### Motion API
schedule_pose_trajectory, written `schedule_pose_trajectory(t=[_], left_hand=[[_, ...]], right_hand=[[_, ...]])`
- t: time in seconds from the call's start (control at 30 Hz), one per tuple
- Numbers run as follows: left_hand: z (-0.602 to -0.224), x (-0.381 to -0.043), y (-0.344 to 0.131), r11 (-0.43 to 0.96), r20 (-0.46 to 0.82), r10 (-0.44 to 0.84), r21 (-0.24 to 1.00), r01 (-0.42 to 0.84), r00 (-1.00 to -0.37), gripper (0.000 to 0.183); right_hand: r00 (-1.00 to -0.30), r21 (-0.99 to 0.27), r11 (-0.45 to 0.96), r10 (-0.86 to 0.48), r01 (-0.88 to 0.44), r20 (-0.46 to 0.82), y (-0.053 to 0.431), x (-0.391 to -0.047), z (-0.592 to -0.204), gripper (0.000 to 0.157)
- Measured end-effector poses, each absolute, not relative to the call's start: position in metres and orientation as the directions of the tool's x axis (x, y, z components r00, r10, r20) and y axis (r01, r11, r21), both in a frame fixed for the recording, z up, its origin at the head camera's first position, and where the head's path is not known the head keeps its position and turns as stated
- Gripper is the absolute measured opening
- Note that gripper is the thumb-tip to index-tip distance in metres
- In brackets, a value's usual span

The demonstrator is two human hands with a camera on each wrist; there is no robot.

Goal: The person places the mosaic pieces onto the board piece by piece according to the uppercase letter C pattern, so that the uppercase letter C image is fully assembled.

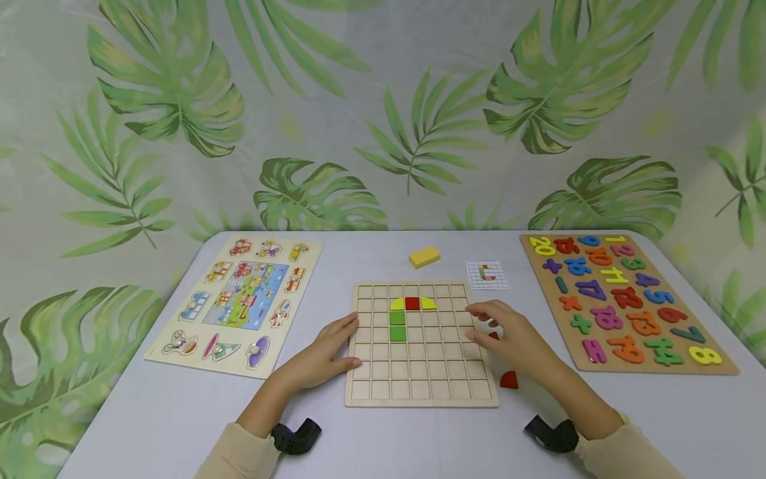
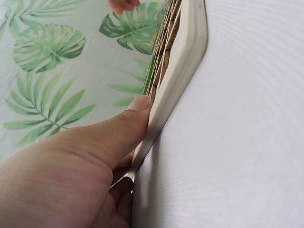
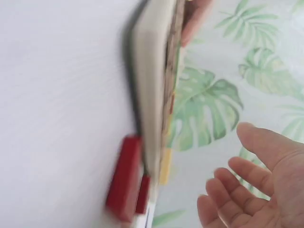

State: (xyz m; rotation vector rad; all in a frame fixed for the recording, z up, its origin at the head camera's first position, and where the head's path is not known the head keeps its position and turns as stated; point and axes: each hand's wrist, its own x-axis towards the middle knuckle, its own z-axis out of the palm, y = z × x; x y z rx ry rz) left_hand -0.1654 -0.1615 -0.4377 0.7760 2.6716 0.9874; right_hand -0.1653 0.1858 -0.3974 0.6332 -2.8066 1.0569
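A wooden grid board (image 1: 421, 392) lies in the middle of the table. In its cells sit a red square (image 1: 411, 303) between two yellow curved pieces (image 1: 429, 304), with two green squares (image 1: 397, 334) below the left one. My left hand (image 1: 323, 356) rests against the board's left edge, thumb and fingertips touching the rim. Above the board's right edge, my right hand (image 1: 509, 336) has nothing between its loosely bent fingers, as the right wrist view shows. Red pieces (image 1: 509, 380) lie on the table beside the board, partly hidden by the right hand.
Behind the board are a yellow block (image 1: 425, 257) and a small card (image 1: 503, 283) printed with a coloured grid pattern. A vehicle peg puzzle (image 1: 200, 313) lies at the left, a board of coloured numbers (image 1: 571, 319) at the right. A leaf-print cloth hangs behind.
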Motion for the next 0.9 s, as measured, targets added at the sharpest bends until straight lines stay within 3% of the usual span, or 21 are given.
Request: schedule_pose_trajectory(t=[0.33,0.73,0.9], left_hand=[[-0.44,-0.166,-0.161,0.632,0.025,0.541,0.647,0.426,-0.841,0.074],[-0.439,-0.167,-0.161,0.636,0.027,0.543,0.64,0.432,-0.839,0.074],[-0.44,-0.167,-0.161,0.637,0.013,0.537,0.649,0.415,-0.844,0.074]], right_hand=[[-0.953,-0.576,0.762,-0.278,-0.294,0.119,0.217,-0.163,-0.422,0.042],[-0.933,-0.578,0.743,-0.344,-0.337,0.101,0.22,-0.167,-0.433,0.037],[-0.956,-0.556,0.783,-0.282,-0.279,0.082,0.219,-0.167,-0.432,0.042]])
